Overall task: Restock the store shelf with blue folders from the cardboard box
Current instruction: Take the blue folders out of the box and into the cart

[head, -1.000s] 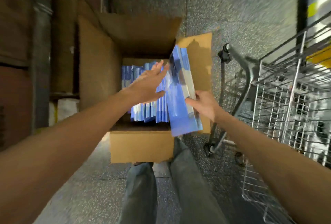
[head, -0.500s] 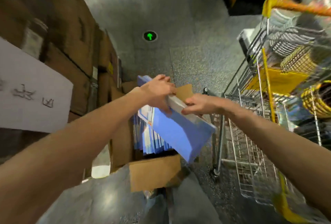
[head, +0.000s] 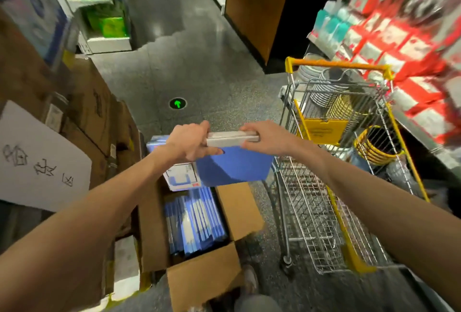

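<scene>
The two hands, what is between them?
In the head view, the pale top edge of the bundle of blue folders runs from the left hand to the right hand; both hold it.

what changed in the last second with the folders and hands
The bundle of blue folders came up out of the cardboard box and is held above it. The left hand, earlier flat on the boxed folders, now grips the bundle's top edge with the right hand. The remaining folders stay boxed; the cart stays beside.
</scene>
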{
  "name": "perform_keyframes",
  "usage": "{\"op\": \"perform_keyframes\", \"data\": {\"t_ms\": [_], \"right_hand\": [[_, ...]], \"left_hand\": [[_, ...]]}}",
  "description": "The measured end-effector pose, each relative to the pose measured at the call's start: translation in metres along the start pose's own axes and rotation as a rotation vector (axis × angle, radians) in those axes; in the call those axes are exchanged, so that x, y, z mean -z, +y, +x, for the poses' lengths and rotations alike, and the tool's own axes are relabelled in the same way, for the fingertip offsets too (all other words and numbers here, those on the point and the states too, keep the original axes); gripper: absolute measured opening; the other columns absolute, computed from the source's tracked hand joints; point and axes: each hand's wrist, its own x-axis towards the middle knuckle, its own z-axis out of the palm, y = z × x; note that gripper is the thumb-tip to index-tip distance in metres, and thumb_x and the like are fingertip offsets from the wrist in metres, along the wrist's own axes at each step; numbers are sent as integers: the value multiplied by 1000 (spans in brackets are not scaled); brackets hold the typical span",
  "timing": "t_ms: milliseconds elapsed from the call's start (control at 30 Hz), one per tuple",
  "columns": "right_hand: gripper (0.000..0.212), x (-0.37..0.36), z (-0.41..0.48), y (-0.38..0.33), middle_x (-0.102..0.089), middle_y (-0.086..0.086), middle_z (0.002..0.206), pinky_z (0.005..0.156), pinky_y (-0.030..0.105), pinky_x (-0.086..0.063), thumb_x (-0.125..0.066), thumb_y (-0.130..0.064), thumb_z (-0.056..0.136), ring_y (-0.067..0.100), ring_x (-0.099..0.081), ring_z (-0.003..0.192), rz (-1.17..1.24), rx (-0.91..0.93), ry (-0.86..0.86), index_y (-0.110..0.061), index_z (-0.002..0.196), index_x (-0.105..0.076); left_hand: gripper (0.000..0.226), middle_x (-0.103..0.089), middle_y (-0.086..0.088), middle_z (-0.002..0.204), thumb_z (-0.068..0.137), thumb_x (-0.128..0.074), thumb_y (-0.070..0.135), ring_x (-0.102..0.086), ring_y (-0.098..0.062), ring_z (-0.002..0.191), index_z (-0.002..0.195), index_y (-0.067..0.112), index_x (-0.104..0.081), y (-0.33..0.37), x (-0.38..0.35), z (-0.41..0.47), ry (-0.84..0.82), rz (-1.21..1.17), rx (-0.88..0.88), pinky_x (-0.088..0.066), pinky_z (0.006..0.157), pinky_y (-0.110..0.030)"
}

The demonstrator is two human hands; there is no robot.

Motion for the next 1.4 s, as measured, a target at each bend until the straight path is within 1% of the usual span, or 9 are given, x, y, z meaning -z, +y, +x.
{"op": "perform_keyframes", "data": {"t_ms": [100,233,400,700,800,900,1033,1267,1400], "right_hand": [[69,19,-16,14,-58,13,140,108,43,-41,-69,-43,89,31,-53,129,-101,34,322,-11,147,-47],[99,30,-42,30,-8,7,168,124,40,-13,-71,-41,88,25,-6,155,69,-103,628,-17,160,-7],[116,14,-78,63,-4,-3,168,123,47,-23,-72,-55,84,22,-13,154,517,-269,487,-24,159,11],[111,16,-204,170,-16,8,166,116,48,-29,-62,-66,86,33,-26,150,1097,-648,446,-17,160,5],[103,8,-245,215,-48,5,152,111,53,-41,-65,-78,74,29,-52,133,1332,-609,416,-18,153,-36],[72,12,-279,236,-77,5,107,88,49,-58,-72,-70,72,27,-74,97,1441,-598,488,-16,119,-68],[31,15,-318,266,-77,7,90,59,34,-60,-74,-36,88,23,-74,73,1502,-634,721,-11,106,-69],[30,2,-334,322,-63,15,77,58,48,-60,-73,-31,90,31,-66,70,1423,-835,773,-6,79,-62],[41,-4,-321,363,-51,6,66,57,29,-43,-67,-26,95,22,-50,64,1246,-913,656,-12,62,-47]], "left_hand": [[69,-65,-3,93,76,-67,76,-62,-31,88,104,17,-45,17,12,3,67,-132,100,-42,68,-39],[74,-62,0,86,71,-71,78,-60,-29,82,101,15,-49,35,24,3,173,-378,275,-43,65,-39],[70,-62,-2,80,72,-75,72,-56,-18,68,97,10,-55,87,47,0,290,-639,341,-37,57,-36],[66,-72,-4,89,72,-77,71,-69,-22,80,92,9,-67,253,51,17,339,-914,375,-56,68,-41],[71,-75,-8,96,72,-76,72,-71,-23,86,97,6,-73,314,37,28,289,-1005,410,-57,78,-44],[72,-67,-7,100,78,-72,70,-65,-25,87,103,3,-68,365,26,34,225,-1028,487,-51,71,-38],[67,-64,-5,86,74,-78,66,-65,-23,75,92,4,-59,412,1,47,78,-1153,551,-54,65,-36],[65,-74,-12,107,76,-78,55,-72,-28,87,112,1,-70,451,-55,85,-61,-1101,518,-60,84,-45],[69,-69,-14,114,84,-72,56,-67,-33,100,116,-4,-66,463,-88,116,-51,-1001,522,-54,85,-39]]}}
